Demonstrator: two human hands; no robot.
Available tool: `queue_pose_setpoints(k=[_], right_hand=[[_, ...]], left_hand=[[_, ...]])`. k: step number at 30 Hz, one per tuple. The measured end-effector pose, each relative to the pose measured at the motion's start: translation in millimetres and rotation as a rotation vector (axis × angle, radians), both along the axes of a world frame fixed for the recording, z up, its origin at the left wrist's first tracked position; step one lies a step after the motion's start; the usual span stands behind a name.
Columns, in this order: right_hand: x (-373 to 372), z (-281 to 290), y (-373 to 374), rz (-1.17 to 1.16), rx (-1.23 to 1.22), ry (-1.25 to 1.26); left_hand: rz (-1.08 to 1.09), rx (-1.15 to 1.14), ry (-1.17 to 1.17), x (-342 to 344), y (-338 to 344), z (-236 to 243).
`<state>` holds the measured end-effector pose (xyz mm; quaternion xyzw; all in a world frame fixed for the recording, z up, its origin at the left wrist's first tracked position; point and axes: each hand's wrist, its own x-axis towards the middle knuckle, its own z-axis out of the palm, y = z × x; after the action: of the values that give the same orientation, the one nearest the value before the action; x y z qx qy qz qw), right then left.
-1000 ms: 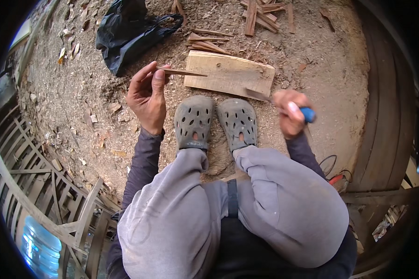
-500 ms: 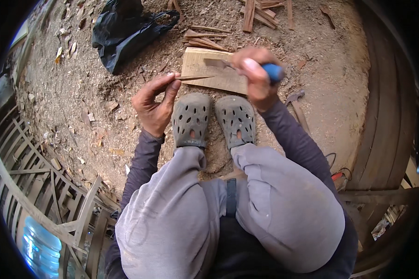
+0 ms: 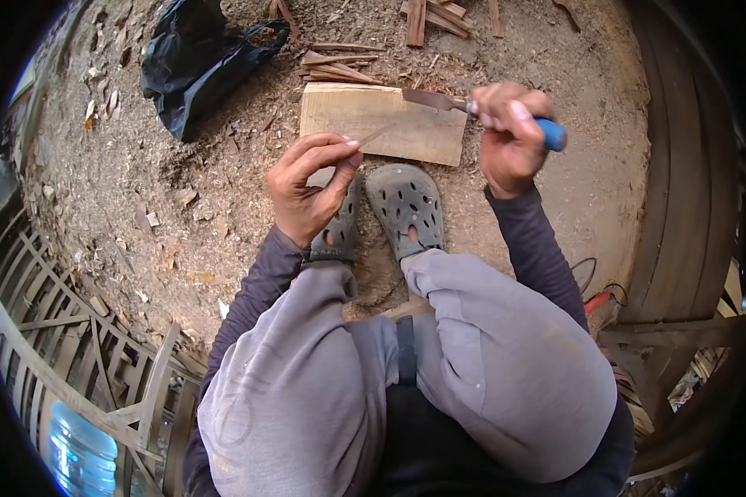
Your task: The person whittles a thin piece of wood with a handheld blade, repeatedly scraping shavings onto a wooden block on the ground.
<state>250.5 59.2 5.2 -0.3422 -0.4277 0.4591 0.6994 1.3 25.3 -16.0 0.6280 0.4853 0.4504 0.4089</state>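
My left hand [image 3: 311, 186] is closed in a pinch on a thin wooden stick [image 3: 371, 137], which slants up to the right over a pale flat board [image 3: 331, 112]. My right hand [image 3: 512, 137] is wrapped round a blue-handled bladed tool [image 3: 551, 132], its metal blade [image 3: 427, 98] pointing left over the board's upper right part. Thin split sticks [image 3: 340, 70] lie just beyond the board. My grey clogs [image 3: 404, 207] stand just below it, the left one partly hidden behind my left hand.
A crumpled black bag [image 3: 199, 66] lies upper left and more wood pieces [image 3: 439, 21] at the top. A slatted wooden frame [image 3: 41, 348] and blue water jug [image 3: 83, 443] are lower left. Dark planks [image 3: 671, 199] line the right, near a red object [image 3: 598, 302] with a cable.
My left hand has moved right and the stick now tilts up to the right. My right hand rose with the tool over the board, then moved right. The view has shifted slightly.
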Motion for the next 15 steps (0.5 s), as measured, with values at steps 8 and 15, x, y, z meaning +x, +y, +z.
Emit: queue_pose_setpoints(k=[8, 15], right_hand=[[56.6, 21.9, -23.9, -0.136, -0.02, -0.223], [32.6, 0.7, -43.7, -0.104, -0.077, -0.189]], left_hand=[[-0.092, 0.064, 0.161, -6.0, -4.2, 6.1], [-0.202, 0.177, 0.327, 5.8, -2.4, 2.4]])
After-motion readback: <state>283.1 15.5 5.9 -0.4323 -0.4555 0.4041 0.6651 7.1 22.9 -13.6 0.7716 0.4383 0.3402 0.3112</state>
